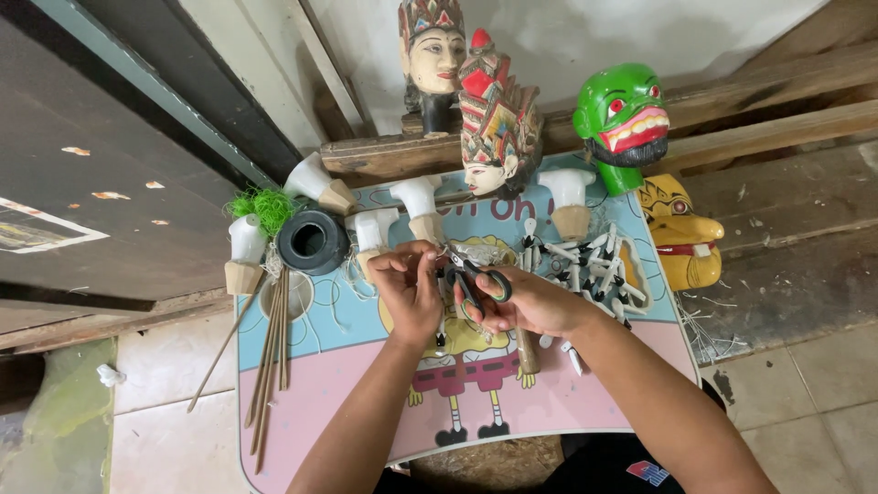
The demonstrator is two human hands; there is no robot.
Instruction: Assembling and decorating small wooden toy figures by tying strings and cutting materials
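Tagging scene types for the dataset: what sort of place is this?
Probably a small home workshop for making wooden puppets. Painted carved heads, such as the green head, stand at the back; unpainted white bodies and thin sticks lie on a low cartoon-printed table. The right hand holds scissors.

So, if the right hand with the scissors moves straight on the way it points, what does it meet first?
Probably the left hand: the right hand aims its scissors leftward at those fingers. Depth is unclear.

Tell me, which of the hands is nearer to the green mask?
Right. The right hand, holding scissors, lies below the green mask and slightly left in the picture; the left hand is farther left.
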